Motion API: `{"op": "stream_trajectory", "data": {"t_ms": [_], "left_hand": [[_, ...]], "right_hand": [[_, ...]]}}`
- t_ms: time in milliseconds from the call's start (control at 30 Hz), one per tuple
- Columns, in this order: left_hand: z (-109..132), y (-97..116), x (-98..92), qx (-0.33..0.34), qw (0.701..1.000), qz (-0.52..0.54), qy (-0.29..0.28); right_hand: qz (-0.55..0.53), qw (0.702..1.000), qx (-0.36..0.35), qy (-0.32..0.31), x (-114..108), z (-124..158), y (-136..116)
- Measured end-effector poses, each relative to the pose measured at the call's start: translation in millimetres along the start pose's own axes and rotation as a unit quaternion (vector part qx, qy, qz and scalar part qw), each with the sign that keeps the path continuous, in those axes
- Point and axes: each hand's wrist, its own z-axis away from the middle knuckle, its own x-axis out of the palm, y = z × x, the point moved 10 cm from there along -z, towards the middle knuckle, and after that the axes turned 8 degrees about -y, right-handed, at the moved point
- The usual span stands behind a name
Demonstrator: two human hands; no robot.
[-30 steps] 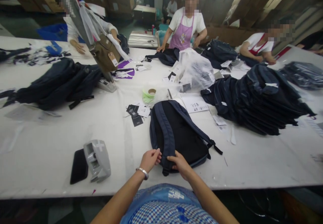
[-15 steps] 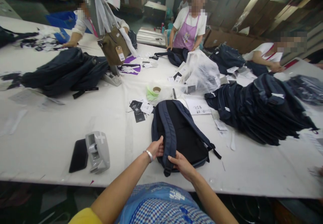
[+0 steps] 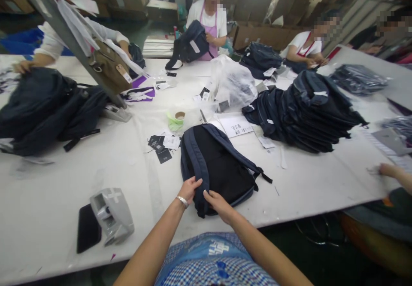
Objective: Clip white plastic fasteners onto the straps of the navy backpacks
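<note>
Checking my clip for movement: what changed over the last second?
The left hand, which had slid up the shoulder strap, came back down beside the right hand at its lower end. Across the table, a co-worker in a purple apron lifted a dark backpack off it. The navy backpack stays flat, both hands on its strap.
</note>
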Motion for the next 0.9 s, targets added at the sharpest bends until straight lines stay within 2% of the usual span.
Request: {"op": "stream_trajectory", "data": {"t_ms": [100, 200, 300, 400, 533, 600, 733, 800, 900], "left_hand": [[-4, -3, 7.7, 0.009, 1.0, 0.012, -0.002], [-6, -5, 11.1, 0.015, 1.0, -0.002, 0.005], [-1, -5, -2.7, -0.014, 0.991, -0.11, 0.071], [11, -1, -22.0, -0.051, 0.962, -0.22, 0.155], [24, 0, -25.1, -0.082, 0.933, -0.294, 0.191], [26, -3, -18.4, -0.083, 0.935, -0.283, 0.197], [25, -7, 4.7, -0.025, 0.964, -0.171, 0.204], [24, -10, 15.4, 0.003, 0.971, -0.127, 0.205], [22, -19, 23.5, 0.019, 0.974, -0.078, 0.214]], "right_hand": [[-0.073, 0.997, 0.017, 0.022, -9, 3, 1], [-0.081, 0.995, 0.038, 0.049, -20, -2, 12], [-0.039, 0.996, 0.049, 0.066, -27, -8, 24], [-0.009, 0.996, 0.041, 0.075, -30, -13, 29], [-0.01, 0.998, 0.021, 0.05, -28, -14, 24], [-0.044, 0.999, 0.013, 0.023, -28, -11, 19], [-0.153, 0.987, 0.043, -0.036, -32, 1, 16], [-0.161, 0.984, 0.057, -0.056, -35, 6, 18], [-0.15, 0.986, 0.04, -0.068, -39, 8, 24]]}}
